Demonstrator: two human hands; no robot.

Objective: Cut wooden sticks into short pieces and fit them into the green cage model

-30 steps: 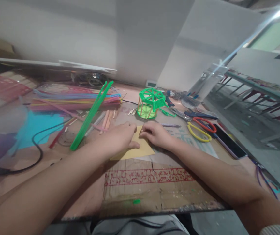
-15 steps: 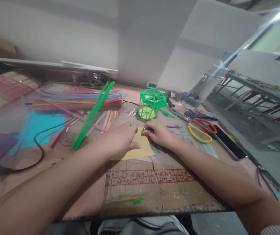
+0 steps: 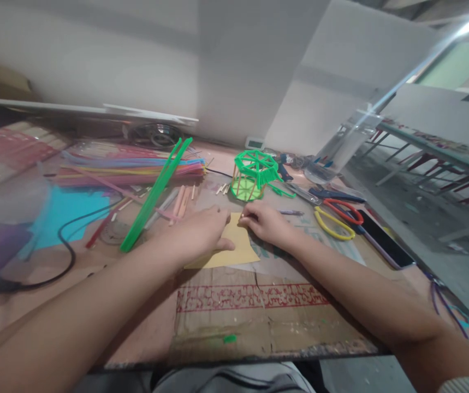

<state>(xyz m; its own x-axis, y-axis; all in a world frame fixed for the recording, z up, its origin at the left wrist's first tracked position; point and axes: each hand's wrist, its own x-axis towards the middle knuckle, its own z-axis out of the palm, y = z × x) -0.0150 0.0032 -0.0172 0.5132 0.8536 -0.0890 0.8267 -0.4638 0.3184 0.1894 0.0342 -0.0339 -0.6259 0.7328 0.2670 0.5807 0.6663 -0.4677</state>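
Observation:
A sheet of yellow paper [image 3: 240, 248] lies on the worktable in front of me. My left hand [image 3: 207, 232] rests flat across its left part, the thumb apart from the fingers. At the paper's upper right edge, my right hand [image 3: 265, 222] is closed in a pinch. A tiny pale tip shows at those fingertips, too small to name. Just behind the hands stands a small round frame [image 3: 256, 164] of green pipe cleaners on thin wooden posts, with a light green disc [image 3: 246, 188] as its base.
Green pipe cleaners [image 3: 154, 199] lie slanted on the left, near a coloured bundle of them [image 3: 131, 172] and blue paper [image 3: 68, 213]. On the right are scissors [image 3: 336, 218] with red and yellow handles, a phone [image 3: 385, 240], a pen [image 3: 290, 212] and a clear container [image 3: 330, 158].
Both hands hold nearly the same places on the yellow paper. The whole view has shifted very slightly; nothing else has visibly moved.

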